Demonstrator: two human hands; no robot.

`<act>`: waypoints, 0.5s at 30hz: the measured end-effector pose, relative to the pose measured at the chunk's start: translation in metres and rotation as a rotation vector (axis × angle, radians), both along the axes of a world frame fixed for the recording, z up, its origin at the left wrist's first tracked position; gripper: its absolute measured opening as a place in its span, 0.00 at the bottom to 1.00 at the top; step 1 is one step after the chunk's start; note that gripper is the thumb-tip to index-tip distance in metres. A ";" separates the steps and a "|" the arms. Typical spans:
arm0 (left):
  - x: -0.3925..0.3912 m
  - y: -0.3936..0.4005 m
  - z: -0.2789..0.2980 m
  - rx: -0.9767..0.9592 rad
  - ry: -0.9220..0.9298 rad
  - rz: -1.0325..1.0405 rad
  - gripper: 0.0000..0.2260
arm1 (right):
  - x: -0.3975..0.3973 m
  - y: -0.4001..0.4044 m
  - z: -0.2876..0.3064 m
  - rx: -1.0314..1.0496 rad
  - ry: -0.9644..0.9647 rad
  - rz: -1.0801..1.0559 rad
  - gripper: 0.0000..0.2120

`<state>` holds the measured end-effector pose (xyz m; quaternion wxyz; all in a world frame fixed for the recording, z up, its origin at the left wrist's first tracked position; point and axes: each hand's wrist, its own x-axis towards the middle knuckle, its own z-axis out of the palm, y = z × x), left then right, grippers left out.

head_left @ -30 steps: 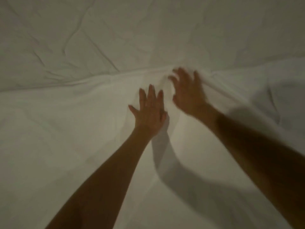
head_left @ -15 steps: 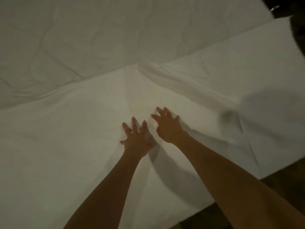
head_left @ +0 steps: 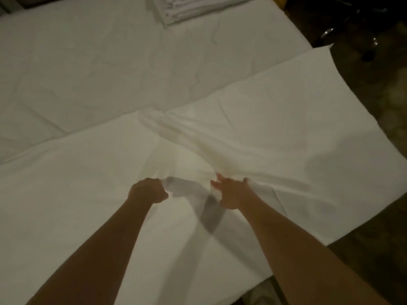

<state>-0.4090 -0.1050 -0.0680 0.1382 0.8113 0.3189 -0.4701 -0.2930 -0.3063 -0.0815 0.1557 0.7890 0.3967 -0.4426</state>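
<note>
A white sheet (head_left: 275,133) lies spread over the near half of a white bed (head_left: 88,62), its right part hanging past the bed's edge. My left hand (head_left: 146,190) is curled into a fist and bunches a bit of the sheet near the middle. My right hand (head_left: 232,191) lies just to its right with fingers spread, and it pinches a fold of the sheet at its fingertips. Creases run from both hands up toward the sheet's far edge.
A stack of folded white linen (head_left: 193,7) sits at the far edge of the bed. Dark floor (head_left: 374,84) lies to the right, with shiny metal legs (head_left: 352,29) at the top right corner.
Both hands were flat with spread fingers on the sheet and have drawn back toward me. The left has curled into a fist on the cloth, and the right has gathered a fold.
</note>
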 end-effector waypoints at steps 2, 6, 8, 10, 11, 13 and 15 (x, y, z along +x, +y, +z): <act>0.032 -0.016 0.003 0.042 -0.063 0.037 0.18 | 0.016 0.003 -0.001 0.020 0.099 0.017 0.28; 0.080 -0.058 0.008 0.118 -0.053 0.060 0.17 | 0.076 0.004 0.015 0.194 0.291 -0.031 0.20; 0.096 -0.069 0.011 0.188 -0.101 0.074 0.16 | 0.117 0.001 0.024 0.412 0.250 -0.085 0.14; 0.111 -0.072 0.017 0.267 -0.183 0.113 0.14 | 0.162 -0.006 0.021 0.535 0.168 -0.182 0.10; 0.119 -0.070 0.021 0.308 -0.236 0.133 0.14 | 0.183 -0.009 0.018 0.557 0.116 -0.207 0.09; 0.137 -0.061 0.026 0.362 -0.376 0.177 0.13 | 0.228 -0.013 0.010 0.538 -0.015 -0.191 0.10; 0.158 -0.050 0.027 0.370 -0.532 0.216 0.13 | 0.266 -0.010 -0.001 0.510 -0.132 -0.118 0.13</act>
